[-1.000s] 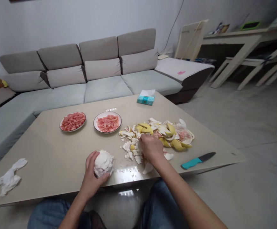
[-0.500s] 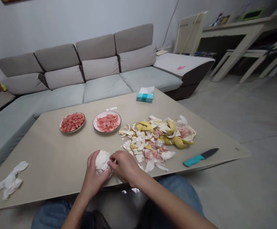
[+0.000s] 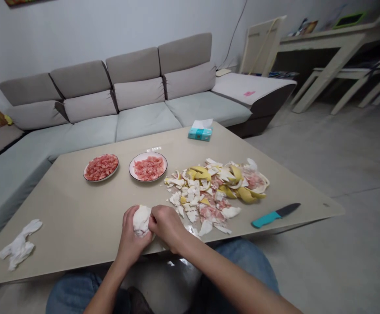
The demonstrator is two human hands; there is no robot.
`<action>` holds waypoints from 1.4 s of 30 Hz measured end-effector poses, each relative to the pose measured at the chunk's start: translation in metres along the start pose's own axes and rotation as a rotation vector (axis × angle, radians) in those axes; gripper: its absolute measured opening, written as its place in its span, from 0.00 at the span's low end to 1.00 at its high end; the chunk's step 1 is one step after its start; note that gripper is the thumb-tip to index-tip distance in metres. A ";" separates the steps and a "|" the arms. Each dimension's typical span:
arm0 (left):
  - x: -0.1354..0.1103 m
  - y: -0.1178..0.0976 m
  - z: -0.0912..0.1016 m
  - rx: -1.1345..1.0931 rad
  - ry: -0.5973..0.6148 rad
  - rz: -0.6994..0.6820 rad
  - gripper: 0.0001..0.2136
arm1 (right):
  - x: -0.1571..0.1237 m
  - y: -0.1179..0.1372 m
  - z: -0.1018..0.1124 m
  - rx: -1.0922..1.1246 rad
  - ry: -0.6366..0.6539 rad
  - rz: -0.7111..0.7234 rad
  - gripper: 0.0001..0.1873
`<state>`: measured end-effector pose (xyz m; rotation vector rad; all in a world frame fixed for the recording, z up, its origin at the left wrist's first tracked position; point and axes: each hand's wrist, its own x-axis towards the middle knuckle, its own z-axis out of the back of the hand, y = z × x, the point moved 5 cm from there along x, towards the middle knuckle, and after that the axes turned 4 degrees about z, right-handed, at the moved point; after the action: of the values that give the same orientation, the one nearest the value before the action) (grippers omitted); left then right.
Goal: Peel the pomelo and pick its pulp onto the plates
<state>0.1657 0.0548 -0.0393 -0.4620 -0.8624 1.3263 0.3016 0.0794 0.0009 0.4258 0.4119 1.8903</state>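
Note:
A peeled pomelo point(image 3: 142, 221), still coated in white pith, is held just over the near edge of the table. My left hand point(image 3: 130, 233) wraps round its left side and underside, thumb below. My right hand point(image 3: 166, 224) is closed, with thumb and fingertips pinching at the pith on the fruit's right side; the exact bit between them is hidden. To the right lies a heap of yellow pomelo peel point(image 3: 247, 195), white pith pieces point(image 3: 190, 195) and pinkish membrane scraps point(image 3: 211, 212).
Two plates of pink pomelo flesh point(image 3: 100, 167) point(image 3: 148, 168) stand farther back. A knife point(image 3: 275, 215) with a turquoise handle lies at the right near edge. Crumpled white tissue point(image 3: 19, 246) is at the left; a tissue pack point(image 3: 200, 131) sits at the far edge. Beyond is a grey sofa point(image 3: 140, 122).
My right hand's fingers have closed tighter against the pomelo's right side, and the fruit is turned slightly in my left hand. The view has shifted a little; the table items have not moved.

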 end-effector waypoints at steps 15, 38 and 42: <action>0.001 0.002 -0.001 0.002 0.002 -0.050 0.31 | -0.005 -0.003 0.004 -0.051 0.043 -0.013 0.12; -0.003 0.011 0.003 -0.105 0.031 0.017 0.32 | -0.010 -0.046 0.023 0.172 -0.022 0.022 0.15; -0.003 0.008 0.002 -0.070 0.027 -0.004 0.32 | -0.009 -0.016 0.009 0.179 0.081 0.036 0.11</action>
<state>0.1591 0.0530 -0.0448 -0.5319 -0.8888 1.2868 0.3222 0.0770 -0.0001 0.4790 0.6350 1.9173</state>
